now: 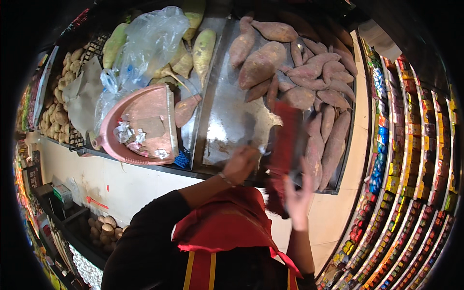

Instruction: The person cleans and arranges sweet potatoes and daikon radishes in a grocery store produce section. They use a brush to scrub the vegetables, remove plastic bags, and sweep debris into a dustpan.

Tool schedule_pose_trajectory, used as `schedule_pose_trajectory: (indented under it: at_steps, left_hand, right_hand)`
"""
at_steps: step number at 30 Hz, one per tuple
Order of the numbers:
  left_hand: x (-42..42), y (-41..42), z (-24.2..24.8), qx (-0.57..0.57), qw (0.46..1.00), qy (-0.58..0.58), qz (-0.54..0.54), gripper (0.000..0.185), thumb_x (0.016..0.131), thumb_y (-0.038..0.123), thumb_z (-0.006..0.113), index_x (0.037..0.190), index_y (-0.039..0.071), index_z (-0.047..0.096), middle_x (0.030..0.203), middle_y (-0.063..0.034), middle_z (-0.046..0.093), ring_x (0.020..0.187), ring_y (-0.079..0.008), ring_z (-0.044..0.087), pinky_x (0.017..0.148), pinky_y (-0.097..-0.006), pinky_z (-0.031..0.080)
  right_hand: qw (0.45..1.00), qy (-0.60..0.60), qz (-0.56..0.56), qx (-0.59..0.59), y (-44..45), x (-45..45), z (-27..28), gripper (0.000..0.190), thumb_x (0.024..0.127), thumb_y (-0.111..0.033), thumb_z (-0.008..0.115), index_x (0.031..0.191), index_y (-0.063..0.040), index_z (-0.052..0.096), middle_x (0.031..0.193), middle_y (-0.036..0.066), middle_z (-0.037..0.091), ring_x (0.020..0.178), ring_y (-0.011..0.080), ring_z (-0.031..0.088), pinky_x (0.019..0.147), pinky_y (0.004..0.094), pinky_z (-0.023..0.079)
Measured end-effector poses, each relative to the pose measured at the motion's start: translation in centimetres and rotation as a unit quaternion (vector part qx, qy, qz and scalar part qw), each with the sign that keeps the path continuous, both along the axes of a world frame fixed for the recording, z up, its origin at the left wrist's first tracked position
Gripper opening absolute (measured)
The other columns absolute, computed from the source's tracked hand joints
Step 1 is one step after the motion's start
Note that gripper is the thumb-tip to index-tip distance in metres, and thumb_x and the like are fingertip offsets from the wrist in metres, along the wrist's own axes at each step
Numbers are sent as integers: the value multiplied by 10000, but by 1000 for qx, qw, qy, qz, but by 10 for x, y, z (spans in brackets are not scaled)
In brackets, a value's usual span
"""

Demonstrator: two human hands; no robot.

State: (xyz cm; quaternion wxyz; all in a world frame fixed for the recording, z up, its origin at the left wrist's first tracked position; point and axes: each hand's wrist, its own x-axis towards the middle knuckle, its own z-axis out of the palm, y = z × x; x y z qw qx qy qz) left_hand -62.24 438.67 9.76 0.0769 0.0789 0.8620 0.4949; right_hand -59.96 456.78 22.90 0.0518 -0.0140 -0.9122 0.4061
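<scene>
My right hand (299, 197) grips a long red-bristled brush (286, 145) with a dark back, blurred by motion. The brush stands over the metal display tray (224, 134), beside the sweet potatoes (311, 152) heaped along its right and far sides. My left hand (241, 165) is over the tray's near edge, its fingers blurred. A small white bit (261, 149) shows by its fingertips; I cannot tell whether the hand holds it. To the left, a pink plastic dustpan (139, 123) contains paper scraps and torn wrappers (125, 133).
Green-topped radishes (204, 50) and a clear plastic bag (152, 40) lie behind the dustpan. One sweet potato (186, 110) rests beside it. Potatoes (58, 112) fill the far left. Packed goods shelves (402, 163) line the right side. A red apron (224, 221) hangs at my front.
</scene>
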Motion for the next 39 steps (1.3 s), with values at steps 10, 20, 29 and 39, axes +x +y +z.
schedule_pose_trajectory:
  at_steps: [10, 20, 29, 39]
  left_hand:
    - [45, -154, 17, 94, 971, 29, 216, 278, 775, -65, 544, 1030, 27, 605, 920, -85, 586, 832, -196, 566, 774, -286, 455]
    - [-106, -142, 46, 19, 978, 122, 171, 487, 760, 87, 668, 1203, 42, 469, 1082, -157, 504, 950, -299, 534, 818, -375, 454]
    - [-280, -20, 8, -197, 967, 111, 115, 899, 714, 415, 705, 1400, 47, 256, 1259, -250, 424, 1162, -416, 422, 981, -453, 358]
    - [-310, -9, 40, -273, 957, -47, 91, 1079, 586, 529, 762, 1408, 70, 236, 1231, -263, 480, 1123, -395, 515, 902, -425, 455]
  right_hand:
    - [958, -98, 264, -53, -144, -38, -96, 753, 745, -46, 619, 1402, 8, 255, 1253, 306, 440, 1027, 400, 547, 870, 412, 457]
    - [955, -47, 287, -53, -95, -59, -80, 688, 727, -16, 657, 1358, -9, 384, 1142, 209, 547, 1076, 308, 545, 942, 324, 405]
    - [986, -70, -24, -149, 27, 3, 19, 668, 725, 26, 643, 1350, 21, 408, 1313, 157, 484, 1179, 209, 467, 1004, 332, 342]
    - [952, 34, -257, -161, 136, 40, 10, 635, 835, -136, 670, 1378, 14, 377, 1337, 104, 472, 1155, 165, 473, 991, 283, 338]
